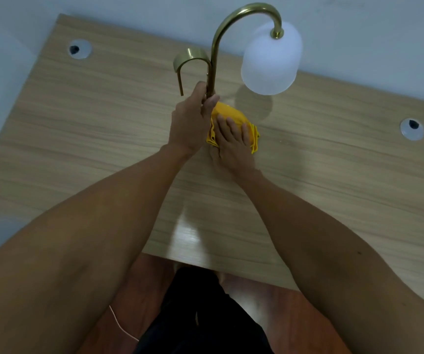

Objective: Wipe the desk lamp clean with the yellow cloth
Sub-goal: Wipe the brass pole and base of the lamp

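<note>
The desk lamp (234, 19) has a curved brass neck, a second short brass hook on its left and a frosted white shade (271, 60) hanging at the right. It stands in the middle of the wooden desk (78, 139). My left hand (190, 121) grips the lower brass stem. My right hand (234, 144) lies flat on the folded yellow cloth (227, 114), pressing it down over the lamp's foot, which is hidden beneath the cloth.
Two round cable holes (79, 49) (412, 129) sit in the desk at back left and right. A pale wall runs behind the desk. A thin white cord (121, 325) lies on the reddish floor below the front edge.
</note>
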